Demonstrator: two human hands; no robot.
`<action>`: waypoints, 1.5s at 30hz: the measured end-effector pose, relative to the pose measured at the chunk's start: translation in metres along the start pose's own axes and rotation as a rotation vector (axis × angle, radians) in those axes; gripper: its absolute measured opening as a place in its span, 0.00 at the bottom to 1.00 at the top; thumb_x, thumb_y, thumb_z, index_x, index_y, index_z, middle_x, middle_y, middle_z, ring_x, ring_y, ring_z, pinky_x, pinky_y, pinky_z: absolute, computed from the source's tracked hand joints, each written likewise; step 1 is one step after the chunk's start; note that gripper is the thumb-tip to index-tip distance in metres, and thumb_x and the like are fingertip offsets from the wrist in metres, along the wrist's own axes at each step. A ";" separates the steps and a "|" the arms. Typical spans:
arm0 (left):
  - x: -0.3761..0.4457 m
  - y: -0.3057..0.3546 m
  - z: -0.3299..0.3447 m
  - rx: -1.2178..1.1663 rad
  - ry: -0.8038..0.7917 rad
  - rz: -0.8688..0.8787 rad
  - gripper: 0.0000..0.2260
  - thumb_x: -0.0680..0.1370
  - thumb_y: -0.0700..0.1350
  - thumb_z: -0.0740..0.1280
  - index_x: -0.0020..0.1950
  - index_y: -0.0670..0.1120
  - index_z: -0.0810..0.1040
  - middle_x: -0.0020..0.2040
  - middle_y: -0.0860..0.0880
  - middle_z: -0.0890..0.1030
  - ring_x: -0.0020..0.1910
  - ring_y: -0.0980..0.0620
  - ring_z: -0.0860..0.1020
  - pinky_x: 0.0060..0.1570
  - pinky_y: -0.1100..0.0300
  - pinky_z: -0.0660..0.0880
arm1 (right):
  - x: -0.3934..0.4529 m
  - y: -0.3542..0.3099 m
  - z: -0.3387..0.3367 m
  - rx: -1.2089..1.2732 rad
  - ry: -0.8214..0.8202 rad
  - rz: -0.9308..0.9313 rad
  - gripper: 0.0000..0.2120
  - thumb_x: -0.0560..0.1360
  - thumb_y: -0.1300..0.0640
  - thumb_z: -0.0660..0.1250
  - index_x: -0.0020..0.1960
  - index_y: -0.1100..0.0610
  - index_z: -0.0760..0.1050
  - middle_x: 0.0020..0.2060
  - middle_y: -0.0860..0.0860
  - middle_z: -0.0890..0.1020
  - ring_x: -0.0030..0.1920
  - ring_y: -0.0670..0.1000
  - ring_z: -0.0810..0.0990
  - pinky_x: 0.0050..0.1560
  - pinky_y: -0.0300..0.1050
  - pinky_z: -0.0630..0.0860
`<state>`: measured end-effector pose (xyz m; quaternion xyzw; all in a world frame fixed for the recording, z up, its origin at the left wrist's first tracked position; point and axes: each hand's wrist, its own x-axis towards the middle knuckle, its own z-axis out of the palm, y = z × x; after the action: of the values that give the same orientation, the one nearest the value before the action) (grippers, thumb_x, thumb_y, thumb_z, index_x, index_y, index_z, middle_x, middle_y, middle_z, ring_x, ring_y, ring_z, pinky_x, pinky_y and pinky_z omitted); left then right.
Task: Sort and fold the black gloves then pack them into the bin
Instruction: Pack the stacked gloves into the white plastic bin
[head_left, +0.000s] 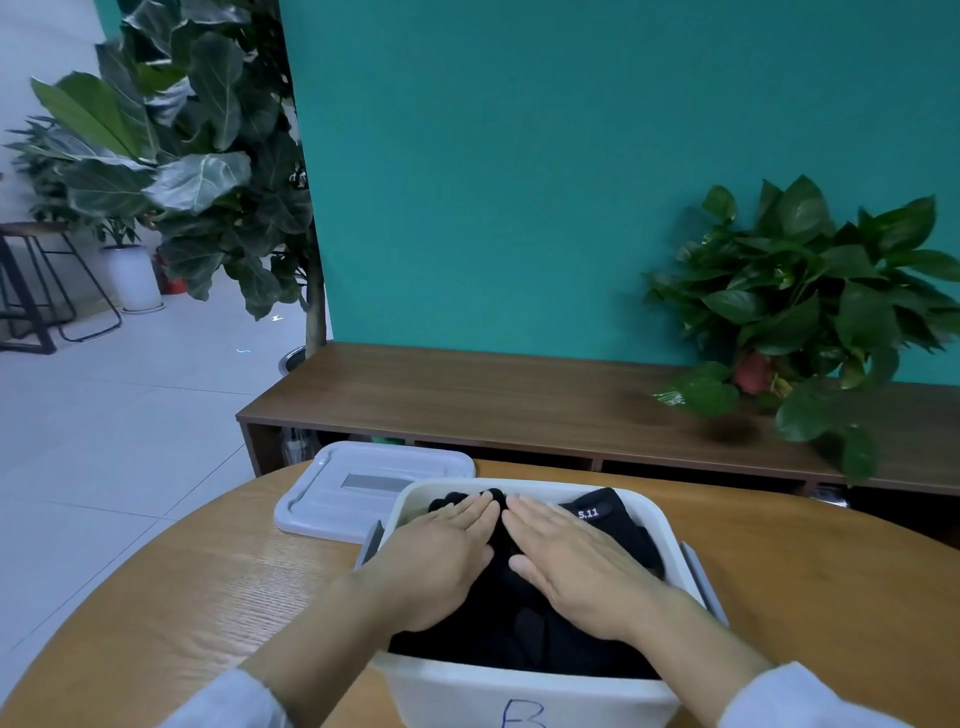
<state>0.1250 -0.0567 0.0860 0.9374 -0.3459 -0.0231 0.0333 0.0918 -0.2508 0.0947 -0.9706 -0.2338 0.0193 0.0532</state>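
Black fabric fills the white bin (524, 691): the black gloves (535, 623) lie piled inside it, directly beneath both hands, so nothing has to be reached for. The left hand (441, 561) and the right hand (576, 561) rest flat on top of the pile, fingers straight and together, palms down, gripping nothing; their fingertips nearly meet over the middle of the bin toward its far wall. The bin stands at the near edge of the round wooden desk (182, 597), its long axis running away from the person toward the far edge, and the pile lies along the same line. One glove shows a small label reading 5.11 (588, 513) at the far right corner of the bin, just beyond the right hand, which is the nearer one to it; finger ends of another glove poke up at the far wall, just ahead of the left fingertips. Packing looks nearly finished, judging by the pressing-down posture. The grey lid (332, 499) lies on the desk beside the bin's far left corner, nearer the left hand, so that hand seems better placed to fetch it.
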 end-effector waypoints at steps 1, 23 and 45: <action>0.002 0.005 -0.001 -0.014 0.002 -0.001 0.24 0.86 0.48 0.48 0.81 0.44 0.46 0.81 0.49 0.46 0.79 0.56 0.44 0.74 0.65 0.41 | 0.000 0.000 0.001 -0.009 -0.004 0.033 0.28 0.84 0.47 0.49 0.80 0.55 0.46 0.79 0.49 0.45 0.78 0.44 0.41 0.70 0.33 0.35; 0.004 0.025 0.019 0.028 -0.139 -0.177 0.26 0.85 0.57 0.42 0.80 0.51 0.38 0.80 0.50 0.38 0.78 0.54 0.36 0.76 0.55 0.37 | -0.017 -0.006 0.021 0.053 -0.178 0.466 0.35 0.82 0.39 0.44 0.77 0.56 0.30 0.76 0.53 0.30 0.75 0.57 0.29 0.76 0.55 0.35; 0.006 0.020 0.027 -0.050 -0.246 -0.221 0.24 0.83 0.61 0.43 0.77 0.64 0.37 0.80 0.50 0.35 0.77 0.46 0.33 0.75 0.43 0.38 | -0.010 -0.004 0.029 0.004 -0.337 0.597 0.44 0.75 0.26 0.47 0.76 0.46 0.28 0.74 0.51 0.27 0.75 0.60 0.29 0.75 0.59 0.35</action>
<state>0.1146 -0.0774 0.0609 0.9587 -0.2414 -0.1499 0.0114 0.0788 -0.2491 0.0664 -0.9793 0.0550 0.1946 0.0079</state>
